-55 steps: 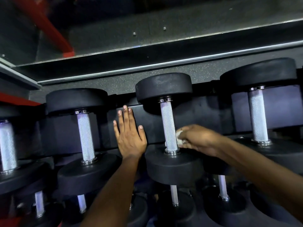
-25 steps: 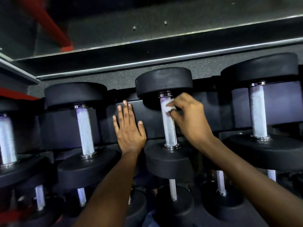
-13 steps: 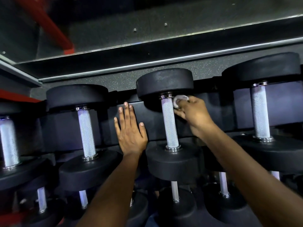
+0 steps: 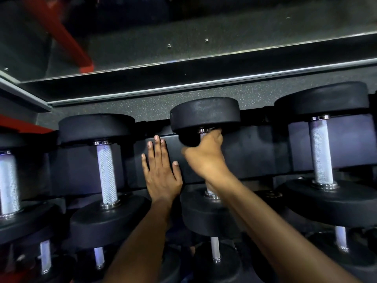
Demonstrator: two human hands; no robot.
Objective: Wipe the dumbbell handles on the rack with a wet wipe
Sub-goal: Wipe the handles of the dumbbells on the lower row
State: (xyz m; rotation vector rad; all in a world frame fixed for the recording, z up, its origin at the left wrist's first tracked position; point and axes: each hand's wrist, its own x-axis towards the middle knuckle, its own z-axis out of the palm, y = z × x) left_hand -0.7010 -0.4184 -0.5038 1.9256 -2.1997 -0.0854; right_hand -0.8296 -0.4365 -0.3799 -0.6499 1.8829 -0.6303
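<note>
Black dumbbells with knurled silver handles lie in a row on the dark rack (image 4: 255,152). My right hand (image 4: 206,156) is wrapped round the upper part of the middle dumbbell's handle (image 4: 210,192), just under its far head (image 4: 205,114). The wet wipe is hidden inside that grip. My left hand (image 4: 161,170) lies flat with straight fingers on the rack's black panel, between the middle dumbbell and the dumbbell to its left (image 4: 107,172). Another dumbbell handle (image 4: 320,152) stands uncovered to the right.
A lower tier of dumbbells (image 4: 215,248) shows beneath my arms. Speckled rubber floor (image 4: 153,107) and a mirror's metal-edged base (image 4: 183,78) lie behind the rack. A red frame part (image 4: 61,37) shows in the mirror at upper left.
My right hand has gone from beside the top of the middle handle to closing round it, so the wipe no longer shows. The left hand has stayed on the panel.
</note>
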